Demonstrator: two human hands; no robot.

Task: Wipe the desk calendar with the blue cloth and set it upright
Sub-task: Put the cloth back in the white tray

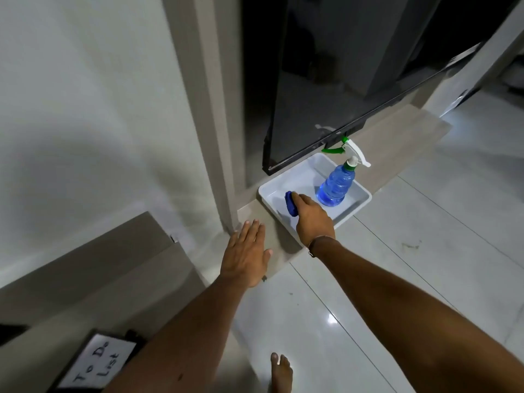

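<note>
The blue cloth point(291, 204) lies bunched in a white tray point(357, 207) on a low beige ledge. My right hand point(312, 217) reaches into the tray with its fingers closed around the cloth. My left hand point(246, 253) hovers flat and empty over the ledge, left of the tray, fingers apart. At the bottom left a black-framed card reading "To Do List" point(97, 361) lies on a desk surface, partly hidden by my left forearm. I cannot tell whether this card is the desk calendar.
A blue spray bottle point(336, 184) with a white and green trigger stands in the tray's right part. A dark glass door point(326, 89) hangs just above the tray. A beige pillar point(209, 109) rises left of it. Glossy white floor tiles point(411, 265) and my bare foot point(281, 373) lie below.
</note>
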